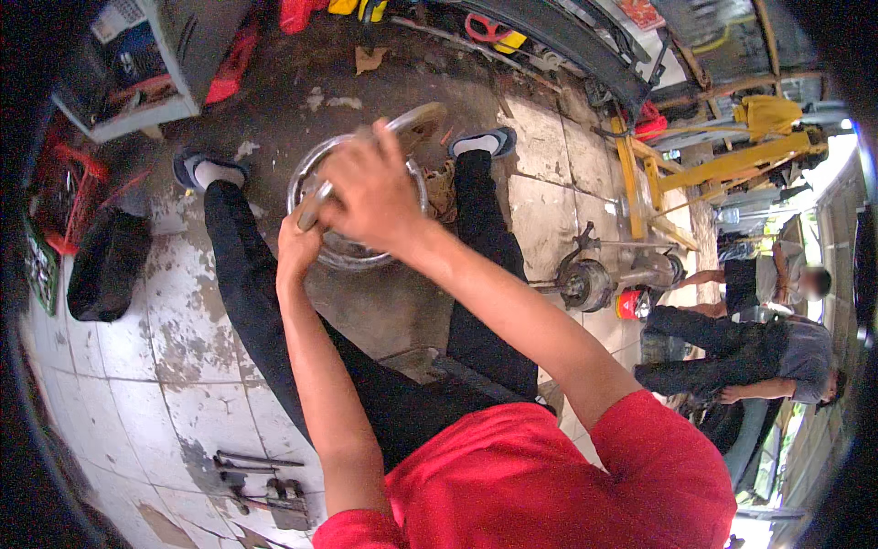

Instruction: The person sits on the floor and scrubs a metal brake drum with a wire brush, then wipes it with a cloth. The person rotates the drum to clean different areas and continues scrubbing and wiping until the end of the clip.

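Observation:
My left hand (300,245) is closed around the end of a grey, metal-looking piece (315,203), in front of my body. Smeared by motion, my right hand (370,194) lies over the same piece; its grip cannot be made out. Below both hands, a round, shiny metal basin (352,254) stands on the floor between my feet. What it holds is mostly covered by my hands. Beyond my right fingers shows a curved, dull metal part (419,119); whether it joins the piece in my left hand is hidden.
Tools (261,489) lie on the tiles at lower left. A black container (110,265) and an open grey cabinet (137,64) are farther left. On the right are a greasy axle-like assembly (585,284), a red can (631,305), a yellow frame (631,183) and two people (732,352).

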`<state>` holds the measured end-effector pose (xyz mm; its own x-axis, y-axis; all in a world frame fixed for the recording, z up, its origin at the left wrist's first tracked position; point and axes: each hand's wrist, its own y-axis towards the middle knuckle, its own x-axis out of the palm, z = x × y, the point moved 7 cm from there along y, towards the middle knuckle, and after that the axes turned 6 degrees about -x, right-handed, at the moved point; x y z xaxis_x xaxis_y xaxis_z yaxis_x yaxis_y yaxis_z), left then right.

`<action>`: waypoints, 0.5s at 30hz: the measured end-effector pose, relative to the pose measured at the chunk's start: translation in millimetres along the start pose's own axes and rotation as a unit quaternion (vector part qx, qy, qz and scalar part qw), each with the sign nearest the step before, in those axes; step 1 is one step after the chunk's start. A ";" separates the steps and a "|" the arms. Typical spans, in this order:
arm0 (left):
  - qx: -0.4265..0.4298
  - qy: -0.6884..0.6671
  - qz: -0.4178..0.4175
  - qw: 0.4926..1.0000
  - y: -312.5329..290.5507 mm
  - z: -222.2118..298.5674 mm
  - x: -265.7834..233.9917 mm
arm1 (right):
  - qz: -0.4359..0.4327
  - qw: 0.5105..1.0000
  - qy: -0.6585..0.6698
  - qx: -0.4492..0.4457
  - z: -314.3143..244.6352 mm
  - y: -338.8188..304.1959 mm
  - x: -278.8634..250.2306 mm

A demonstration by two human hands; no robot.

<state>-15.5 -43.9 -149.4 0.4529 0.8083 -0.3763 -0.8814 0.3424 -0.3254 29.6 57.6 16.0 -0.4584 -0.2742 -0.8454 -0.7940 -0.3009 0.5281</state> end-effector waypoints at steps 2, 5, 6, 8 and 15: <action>0.066 -0.124 -0.025 0.990 8.7 -13.8 1.6 | -0.038 0.997 -0.016 -0.063 -22.9 -6.9 18.8; 0.084 -0.079 -0.005 0.993 10.9 -17.2 3.8 | -0.047 0.996 -0.020 -0.075 -15.7 -8.1 15.0; 0.089 -0.099 -0.009 0.991 13.3 -20.9 6.1 | -0.047 0.995 -0.029 -0.086 -10.8 -7.9 10.5; 0.059 -0.103 -0.010 0.993 8.3 -22.1 5.0 | -0.043 0.997 -0.039 -0.046 14.0 -4.7 -0.2; 0.024 -0.078 0.010 0.997 -1.3 6.9 -0.8 | 0.031 0.993 0.009 0.116 101.9 -11.3 -28.3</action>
<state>-15.7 -41.7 -142.7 0.4118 0.8786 -0.2417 -0.8974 0.3450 -0.2750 10.9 161.8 25.8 -0.5032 -0.3026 -0.8094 -0.8363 -0.0653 0.5443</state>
